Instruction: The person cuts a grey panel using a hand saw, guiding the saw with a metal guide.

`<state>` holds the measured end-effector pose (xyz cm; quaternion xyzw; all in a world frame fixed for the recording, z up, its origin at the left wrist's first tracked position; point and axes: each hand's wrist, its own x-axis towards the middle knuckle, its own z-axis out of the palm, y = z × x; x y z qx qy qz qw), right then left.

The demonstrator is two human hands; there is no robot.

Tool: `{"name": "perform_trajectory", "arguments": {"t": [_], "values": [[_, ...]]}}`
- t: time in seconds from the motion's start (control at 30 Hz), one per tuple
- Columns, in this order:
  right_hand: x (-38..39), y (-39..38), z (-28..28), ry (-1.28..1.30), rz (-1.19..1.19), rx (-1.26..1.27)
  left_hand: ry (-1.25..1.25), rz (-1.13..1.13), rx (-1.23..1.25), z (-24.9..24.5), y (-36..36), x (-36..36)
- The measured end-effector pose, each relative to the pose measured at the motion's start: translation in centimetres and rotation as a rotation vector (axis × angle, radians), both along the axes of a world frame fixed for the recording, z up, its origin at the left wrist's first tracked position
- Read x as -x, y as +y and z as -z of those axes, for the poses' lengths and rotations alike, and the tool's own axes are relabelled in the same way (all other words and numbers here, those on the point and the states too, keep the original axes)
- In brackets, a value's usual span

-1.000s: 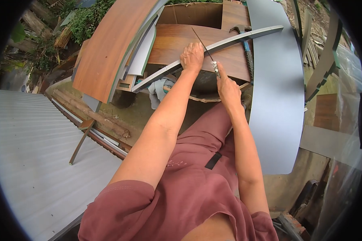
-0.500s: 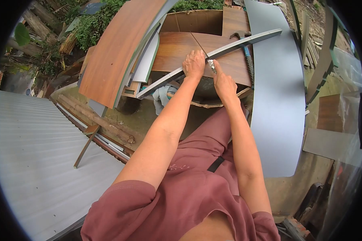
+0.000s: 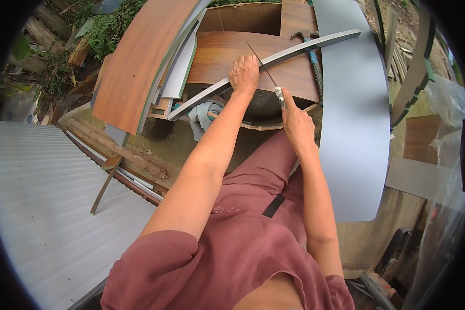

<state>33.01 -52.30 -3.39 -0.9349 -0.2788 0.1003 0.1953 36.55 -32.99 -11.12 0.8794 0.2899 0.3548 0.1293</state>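
Head view, upper centre of frame. Left hand [image 3: 244, 74] lies on the grey strip [image 3: 305, 47], fingers curled over its far edge, pinning it to the brown board [image 3: 217, 54]. Right hand [image 3: 297, 124] is closed round the taped end of a thin saw blade [image 3: 261, 63], forefinger laid along it. The blade crosses the strip just right of the left hand. Judged: cut under way, not through, since the strip reads whole either side. Kerf depth cannot be told. Hammer [image 3: 315, 67] lies at upper right, apart from both hands.

Left hand [image 3: 244, 74] and right hand [image 3: 296, 120] held forward
The left is pressed down, fingers curled; the right is clenched, forefinger extended.
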Motion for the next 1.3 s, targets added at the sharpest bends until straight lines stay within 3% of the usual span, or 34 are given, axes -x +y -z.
{"name": "perform_trajectory", "arguments": {"t": [0.17,0.47,0.63,0.83,0.97,1.13,1.3], "values": [[-3.1,5.1,1.9,-0.091,-0.008,-0.09,0.083,-0.014,-0.003,-0.6,0.4,0.0],[3.1,-3.3,1.0,0.019,0.035,-0.016,0.037,-0.01,0.03,-0.2,0.0,-0.1],[2.2,-2.1,-1.1,0.046,0.04,-0.032,0.059,-0.013,0.019,-0.3,0.1,0.2],[-1.6,3.0,1.1,-0.069,-0.011,-0.062,0.097,-0.012,-0.017,-0.6,0.4,0.1],[-0.2,1.6,2.5,-0.102,-0.02,-0.119,0.079,-0.019,0.005,-0.2,0.1,0.1],[3.3,-3.0,0.8,0.032,0.028,-0.013,0.012,-0.003,0.003,-0.1,0.1,0.0],[2.7,-2.4,-0.5,0.024,0.025,-0.026,-0.002,0.007,-0.016,-0.1,0.1,0.3]]}}
